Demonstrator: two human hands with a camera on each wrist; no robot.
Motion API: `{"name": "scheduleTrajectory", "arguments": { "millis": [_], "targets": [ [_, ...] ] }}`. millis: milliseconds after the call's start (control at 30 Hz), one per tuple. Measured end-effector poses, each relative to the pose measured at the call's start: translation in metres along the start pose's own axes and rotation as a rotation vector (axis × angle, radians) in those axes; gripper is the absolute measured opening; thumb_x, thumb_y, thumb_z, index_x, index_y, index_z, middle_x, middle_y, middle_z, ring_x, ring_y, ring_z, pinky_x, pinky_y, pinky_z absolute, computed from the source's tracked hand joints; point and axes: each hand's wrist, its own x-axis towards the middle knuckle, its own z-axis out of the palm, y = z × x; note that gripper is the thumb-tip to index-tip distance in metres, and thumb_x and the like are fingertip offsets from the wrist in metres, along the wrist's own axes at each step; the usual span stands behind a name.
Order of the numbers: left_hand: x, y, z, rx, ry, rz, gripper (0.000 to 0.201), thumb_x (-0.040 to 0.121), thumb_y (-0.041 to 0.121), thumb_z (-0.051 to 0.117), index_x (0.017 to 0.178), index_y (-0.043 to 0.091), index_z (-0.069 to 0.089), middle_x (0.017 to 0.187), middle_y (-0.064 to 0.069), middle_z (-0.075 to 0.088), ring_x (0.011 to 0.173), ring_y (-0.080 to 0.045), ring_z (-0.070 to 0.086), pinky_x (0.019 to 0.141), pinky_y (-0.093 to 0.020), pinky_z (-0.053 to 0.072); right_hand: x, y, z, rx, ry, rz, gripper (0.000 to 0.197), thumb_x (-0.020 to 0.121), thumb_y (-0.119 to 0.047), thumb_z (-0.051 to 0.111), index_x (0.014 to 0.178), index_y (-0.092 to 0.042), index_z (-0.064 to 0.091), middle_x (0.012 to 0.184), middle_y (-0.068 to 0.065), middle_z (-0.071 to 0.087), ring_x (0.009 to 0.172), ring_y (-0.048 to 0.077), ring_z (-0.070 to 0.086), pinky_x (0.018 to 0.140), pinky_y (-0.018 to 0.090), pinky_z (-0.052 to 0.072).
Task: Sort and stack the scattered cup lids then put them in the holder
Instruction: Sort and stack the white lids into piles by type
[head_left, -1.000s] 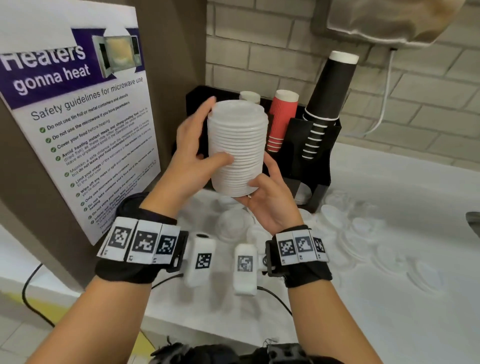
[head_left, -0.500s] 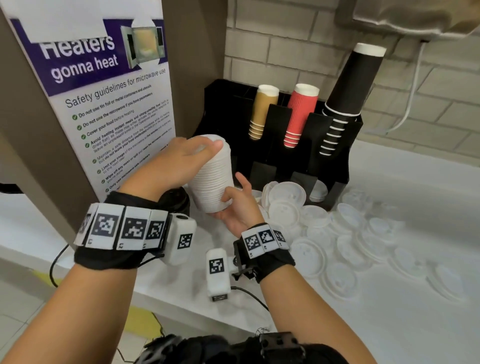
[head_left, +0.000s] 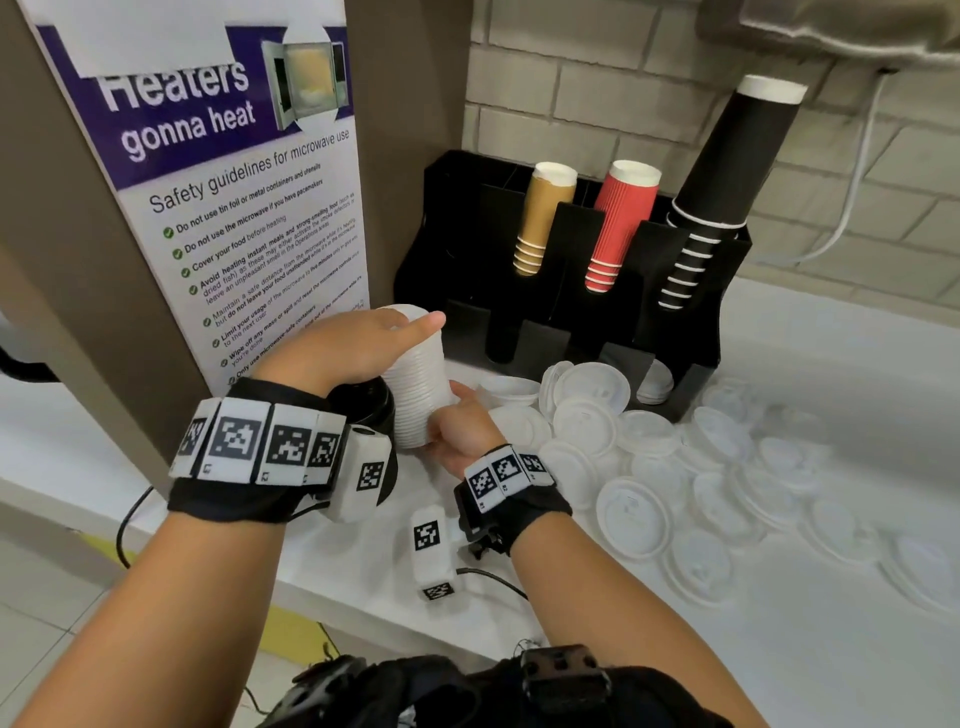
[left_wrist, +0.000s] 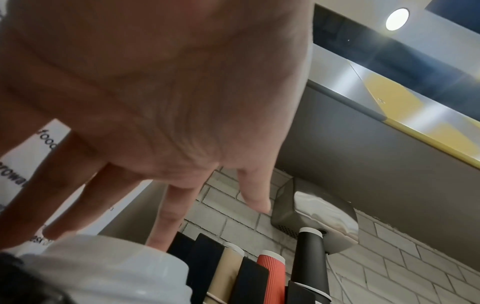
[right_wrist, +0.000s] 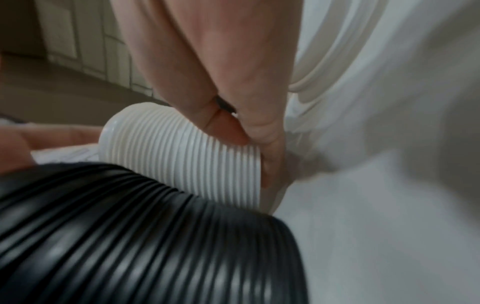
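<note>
A tall stack of white lids (head_left: 418, 374) stands slightly tilted, low at the counter's left, just in front of the black holder (head_left: 457, 218). My left hand (head_left: 405, 327) lies across the stack's top with straight fingers (left_wrist: 168, 222) pressing on the top lid (left_wrist: 103, 271). My right hand (head_left: 452, 415) grips the stack's bottom rim; the right wrist view shows thumb and fingers (right_wrist: 228, 131) pinching the white stack (right_wrist: 182, 160). A stack of black lids (head_left: 363, 405) (right_wrist: 130, 236) sits right beside it. Whether the white stack touches the counter is hidden.
Several loose white lids (head_left: 634, 509) lie scattered over the white counter (head_left: 779, 649) to the right. The holder carries tan cups (head_left: 540, 218), red cups (head_left: 618, 223) and black cups (head_left: 722, 171). A poster panel (head_left: 223, 208) walls the left side; a brick wall (head_left: 597, 88) is behind.
The white stack came down from chest height in front of the holder to the counter's left. My left hand shifted from the stack's side onto its top; the right stayed under it.
</note>
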Motion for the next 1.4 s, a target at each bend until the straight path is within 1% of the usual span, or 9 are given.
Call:
{"name": "scheduleTrajectory", "arguments": {
  "millis": [167,367,500,567,633,867,1033,1233,1400],
  "targets": [
    [0.002,0.000,0.000,0.019,0.002,0.000,0.071,0.091,0.072,0.025,0.143,0.029,0.047,0.153,0.002,0.041,0.141,-0.021,0.034,0.110,-0.036,0.025,0.008,-0.001,-0.003,-0.782,-0.021,-0.086,0.078,0.087,-0.011,0.061,0.147,-0.017,0.012,0.124,0.020,0.056,0.113,0.035,0.057,0.100,0.051,0.046],
    [0.004,0.002,0.000,0.095,0.000,-0.024,0.077,0.092,0.071,0.023,0.144,0.020,0.048,0.152,-0.005,0.041,0.140,-0.024,0.035,0.109,-0.035,0.025,0.010,-0.007,-0.005,-1.408,0.004,-0.201,0.049,0.096,-0.024,0.048,0.141,-0.010,0.033,0.138,0.013,0.035,0.130,0.040,0.031,0.107,0.041,0.027],
    [0.004,0.002,0.000,0.109,-0.019,-0.014,0.077,0.091,0.073,0.022,0.132,0.019,0.059,0.145,-0.005,0.048,0.133,-0.023,0.041,0.101,-0.034,0.030,0.012,-0.014,-0.014,-1.247,0.090,-0.159,0.046,0.094,-0.013,0.048,0.137,-0.004,0.033,0.139,0.019,0.033,0.123,0.034,0.044,0.088,0.033,0.041],
    [0.006,0.001,-0.001,0.074,-0.016,0.002,0.070,0.089,0.074,0.023,0.105,0.016,0.059,0.119,-0.005,0.055,0.109,-0.019,0.048,0.081,-0.025,0.033,0.013,-0.014,-0.018,-1.115,0.086,-0.135,0.052,0.093,-0.010,0.046,0.142,-0.003,0.028,0.131,0.019,0.045,0.118,0.034,0.051,0.095,0.039,0.047],
    [0.006,0.001,-0.002,0.042,-0.010,0.018,0.071,0.087,0.076,0.025,0.100,0.015,0.058,0.111,-0.002,0.056,0.099,-0.015,0.045,0.071,-0.024,0.032,0.012,-0.012,-0.018,-0.985,0.074,-0.123,0.060,0.094,-0.007,0.045,0.149,-0.006,0.020,0.132,0.018,0.048,0.119,0.034,0.052,0.102,0.044,0.045],
    [0.003,0.001,0.002,0.031,-0.025,0.004,0.075,0.089,0.075,0.026,0.128,0.023,0.063,0.139,-0.003,0.054,0.121,-0.020,0.048,0.091,-0.030,0.028,0.009,-0.005,-0.013,-0.862,0.016,-0.155,0.061,0.092,-0.006,0.041,0.150,-0.014,0.023,0.116,0.009,0.048,0.108,0.028,0.055,0.099,0.044,0.049],
    [0.003,0.000,0.001,0.030,-0.030,-0.007,0.077,0.089,0.075,0.025,0.135,0.023,0.058,0.146,-0.005,0.048,0.134,-0.024,0.042,0.104,-0.035,0.029,0.010,-0.002,-0.012,-0.894,0.000,-0.173,0.062,0.091,-0.008,0.043,0.150,-0.014,0.023,0.135,0.015,0.047,0.120,0.031,0.051,0.104,0.045,0.043],
    [0.005,-0.001,0.001,0.000,0.009,0.043,0.071,0.089,0.073,0.030,0.132,0.025,0.060,0.141,0.000,0.053,0.126,-0.017,0.045,0.097,-0.032,0.029,0.000,-0.016,-0.018,-0.836,0.006,-0.214,0.065,0.093,-0.011,0.049,0.151,-0.017,0.020,0.145,0.014,0.037,0.126,0.030,0.047,0.105,0.043,0.044],
    [0.007,0.019,0.007,-0.399,0.252,0.409,0.030,0.091,0.053,0.057,0.111,0.033,0.069,0.115,0.015,0.066,0.113,-0.007,0.058,0.100,-0.029,0.044,-0.035,-0.091,-0.051,-0.531,0.145,-0.501,0.044,0.090,-0.013,0.057,0.132,-0.021,0.048,0.104,-0.004,0.057,0.096,0.008,0.057,0.078,0.027,0.051]
  ]
}}
